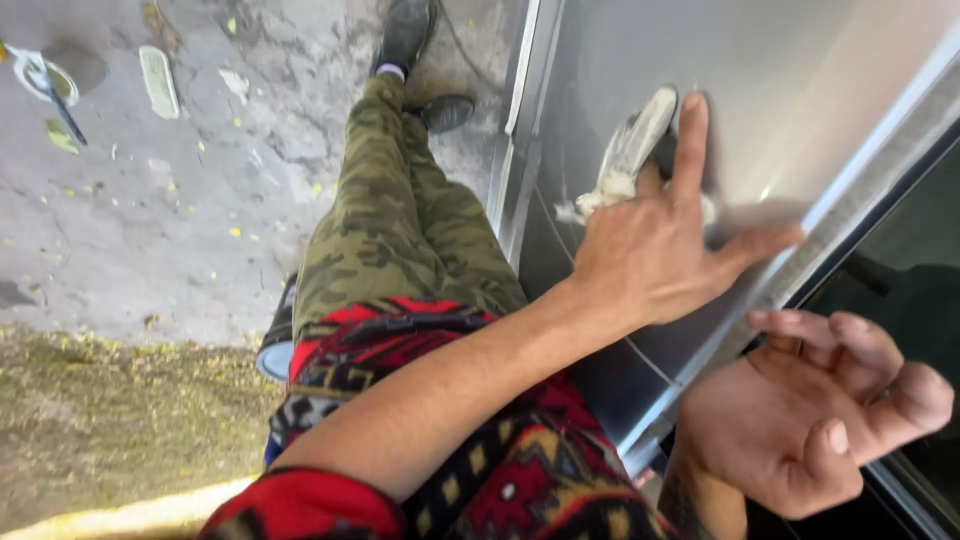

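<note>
The left hand (665,250) pressed a white rag (628,155) against the grey car door (760,90), fingers spread, while the right hand (815,415) hung empty, fingers loosely curled.

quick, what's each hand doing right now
Left hand: open, fingers spread, pressing a white cloth on the grey car door.
Right hand: loosely curled, empty.
</note>
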